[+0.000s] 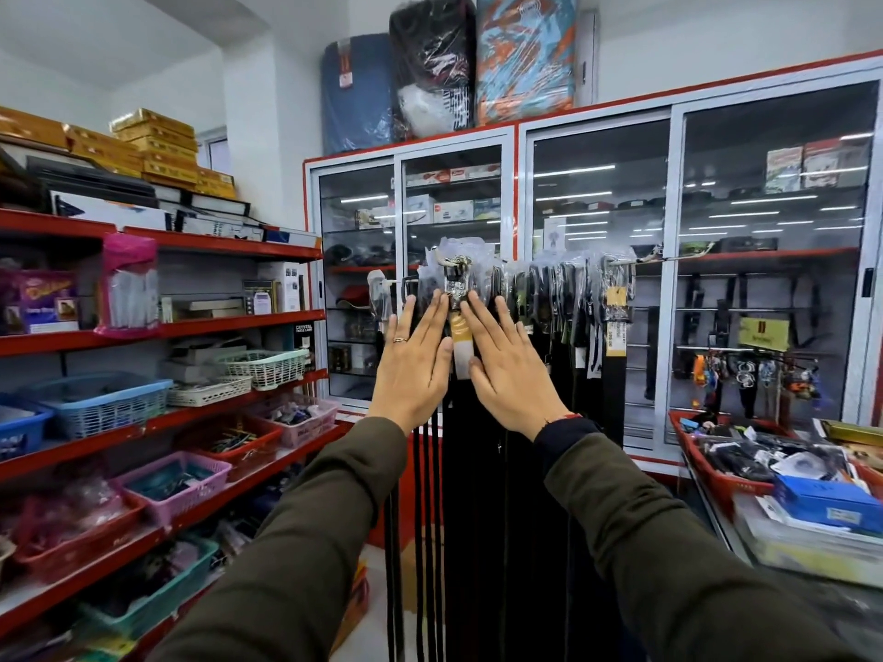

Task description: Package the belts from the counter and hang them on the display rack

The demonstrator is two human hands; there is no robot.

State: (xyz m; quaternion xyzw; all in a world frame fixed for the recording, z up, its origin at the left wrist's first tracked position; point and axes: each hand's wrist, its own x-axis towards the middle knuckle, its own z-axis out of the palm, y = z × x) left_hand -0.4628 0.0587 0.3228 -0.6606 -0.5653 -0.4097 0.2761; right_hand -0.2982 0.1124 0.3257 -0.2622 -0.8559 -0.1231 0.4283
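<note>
Left hand: my left hand [412,360] is flat and spread wide, fingers straight, a ring on one finger; it holds nothing and lies against the hanging belts.
Right hand: my right hand [509,363] is also flat with the grip wide, empty, palm toward the belts, just beside the left.
Belt between hands: a bagged belt [459,298] with a silver buckle and a yellow-and-white tag hangs in the gap between my fingers.
Rack: the display rack [642,258] carries a row of black belts in clear bags, straps hanging down straight.
Bench: the bench [812,556] at my right holds a red basket [716,475] of packets and a blue box [829,504].
Shelves: red shelves [229,322] at my left hold plastic baskets.
</note>
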